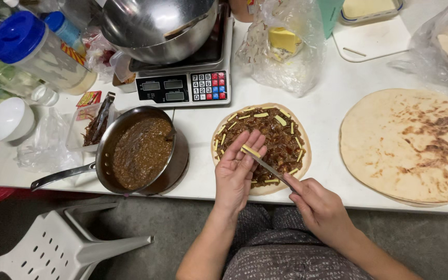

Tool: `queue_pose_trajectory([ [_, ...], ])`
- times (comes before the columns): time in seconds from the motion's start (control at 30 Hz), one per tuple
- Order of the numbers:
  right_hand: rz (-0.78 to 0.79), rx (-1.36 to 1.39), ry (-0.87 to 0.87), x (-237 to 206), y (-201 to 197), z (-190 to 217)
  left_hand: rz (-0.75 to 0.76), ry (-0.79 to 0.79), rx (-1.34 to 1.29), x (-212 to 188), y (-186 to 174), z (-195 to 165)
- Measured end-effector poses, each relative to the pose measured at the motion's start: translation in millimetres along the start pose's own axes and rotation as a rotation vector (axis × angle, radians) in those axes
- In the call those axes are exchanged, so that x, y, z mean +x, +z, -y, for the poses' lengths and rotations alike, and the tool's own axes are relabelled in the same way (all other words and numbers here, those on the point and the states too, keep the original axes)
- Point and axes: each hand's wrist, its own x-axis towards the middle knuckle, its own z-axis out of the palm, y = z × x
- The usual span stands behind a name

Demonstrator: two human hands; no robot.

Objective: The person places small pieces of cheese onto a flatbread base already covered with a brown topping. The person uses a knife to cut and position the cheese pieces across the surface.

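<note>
Your right hand (321, 210) sits nearest the camera, just below the topped flatbread (262, 148); its fingers are pinched narrow on the handle of a knife (270, 168). Blade runs up-left from that hand, over the flatbread's lower edge, tip touching your left palm.

Your left hand (237, 171) is palm-up over the flatbread's lower-left part, fingers flat and together, not gripping. One yellow cheese strip (250, 151) rests across the fingers, right at the knife tip.

Flatbread lies flat on the white surface (327, 111), covered in dark brown filling with more yellow strips scattered round its rim.

Relative to that flatbread:
- left, just beside it: pan (143, 150) of brown sauce, long handle pointing further left
- left of the pan: clear tub (86, 127) of dark shreds with tongs resting in it
- above-left: digital scale (185, 85) carrying a steel bowl (156, 23)
- above: clear bag (286, 46) with a yellow block inside
- right, apart: plain browned flatbreads (408, 145), stacked
- far left: white bowl (9, 119), blue-lidded jar (37, 52) above it
- below-left, on the floor: white plastic chair (58, 243)
</note>
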Motion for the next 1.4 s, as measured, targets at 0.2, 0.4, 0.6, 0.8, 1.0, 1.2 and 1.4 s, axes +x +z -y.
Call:
queue_pose_trajectory([
  [0.2, 0.005, 0.012, 0.023, 0.1, -0.3, 2.1, 0.049, 0.028, -0.018, -2.9, -2.9, 1.3],
  [0.4, 0.031, 0.036, 0.044, -0.1, -2.9, 2.9, 0.059, 0.032, 0.005, -3.9, -4.4, 1.7],
  [0.6, 0.021, 0.047, 0.038, -1.4, -4.0, 1.7, 0.064, 0.016, 0.031, -4.2, -3.3, 0.9],
  [0.8, -0.007, 0.037, 0.033, -2.5, -0.4, -0.6, 0.097, 0.036, 0.032, -4.9, -3.4, 1.4],
  [1.0, -0.027, -0.004, 0.028, 0.1, 1.6, -1.8, 0.118, 0.047, 0.033, -4.1, -5.3, 3.4],
  [1.2, -0.040, 0.022, 0.026, 3.5, 1.4, 0.4, 0.155, 0.035, -0.047, -2.7, -8.5, 5.1],
  [1.4, -0.105, -0.150, -0.021, 7.0, 1.8, -0.6, 0.121, 0.008, -0.060, 0.2, -5.9, 1.9],
])
